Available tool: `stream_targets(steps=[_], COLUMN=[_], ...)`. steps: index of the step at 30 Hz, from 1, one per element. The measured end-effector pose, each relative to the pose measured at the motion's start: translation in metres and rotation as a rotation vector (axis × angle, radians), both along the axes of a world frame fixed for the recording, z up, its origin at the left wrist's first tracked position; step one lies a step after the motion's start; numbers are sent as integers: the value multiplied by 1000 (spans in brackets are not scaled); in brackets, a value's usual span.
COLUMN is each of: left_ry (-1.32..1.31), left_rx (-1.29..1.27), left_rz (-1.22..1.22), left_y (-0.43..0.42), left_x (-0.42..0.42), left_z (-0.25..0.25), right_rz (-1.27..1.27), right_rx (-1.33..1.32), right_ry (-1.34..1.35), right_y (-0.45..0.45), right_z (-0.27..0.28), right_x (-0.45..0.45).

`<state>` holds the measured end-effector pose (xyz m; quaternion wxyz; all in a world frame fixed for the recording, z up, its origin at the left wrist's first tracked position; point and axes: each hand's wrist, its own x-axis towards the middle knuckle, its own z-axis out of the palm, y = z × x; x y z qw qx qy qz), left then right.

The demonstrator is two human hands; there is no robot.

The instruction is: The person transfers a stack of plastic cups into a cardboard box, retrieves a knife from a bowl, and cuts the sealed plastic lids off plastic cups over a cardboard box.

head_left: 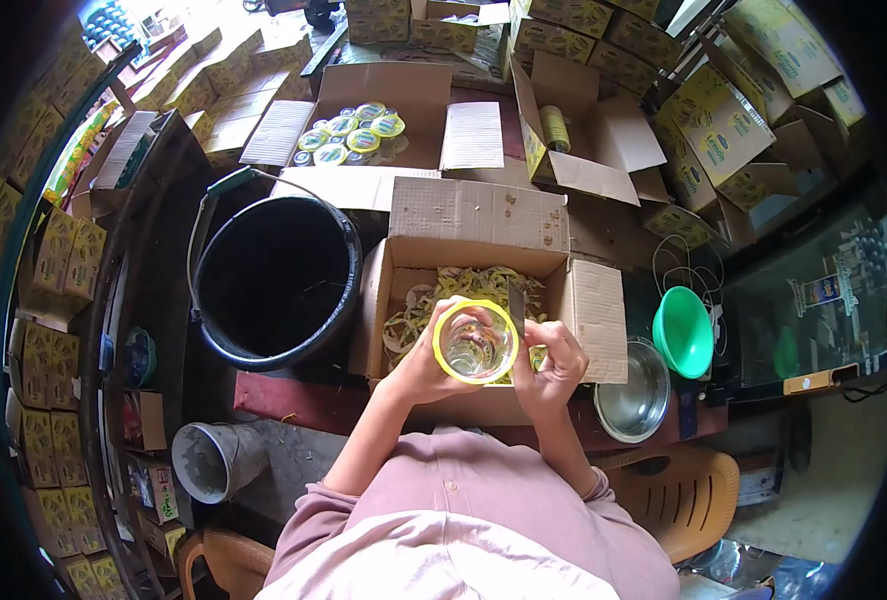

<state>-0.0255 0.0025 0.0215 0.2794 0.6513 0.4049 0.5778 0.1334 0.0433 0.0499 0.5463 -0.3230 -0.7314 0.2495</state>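
Note:
My left hand [418,368] is wrapped round a clear cup [475,343] with a bright yellow rim, its open mouth facing up at me. Close to the cup's right side, my right hand [553,365] pinches a thin flat blade [517,305] like a knife's, which stands up beside the rim. Whether the blade touches the cup I cannot tell. Both hands are over an open cardboard box [478,215] that holds many yellow-green strips [493,280], partly hidden by the cup and hands.
A large black bucket [213,330] stands left of the box. On the right are a green bowl [683,335] and a metal bowl [631,400]. Behind, a carton [383,80] contains several yellow-rimmed cups [348,130]. A grey bucket [203,465] is at lower left, and chairs [688,490] are beside me.

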Motion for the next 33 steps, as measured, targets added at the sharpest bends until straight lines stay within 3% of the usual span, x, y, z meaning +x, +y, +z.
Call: stream_targets(steps=[8, 11, 20, 23, 26, 33], left_ry=[-59, -179, -21, -412, -561, -576], left_rx=[-14, -156, -95, -175, -142, -141], left_rz=[-35, -124, -252, -260, -218, -205], left_y=[1, -1, 2, 0, 6, 1], left_x=[0, 1, -2, 7, 10, 15], left_z=[-3, -2, 7, 1, -7, -5], right_rz=[23, 45, 22, -70, -130, -163], right_rx=[-34, -24, -49, 19, 69, 129], right_ry=[-1, 29, 11, 7, -40, -107], right_y=[-4, 0, -1, -3, -7, -14], right_z=[-1, 1, 2, 2, 2, -3], right_x=[2, 2, 3, 3, 3, -1])
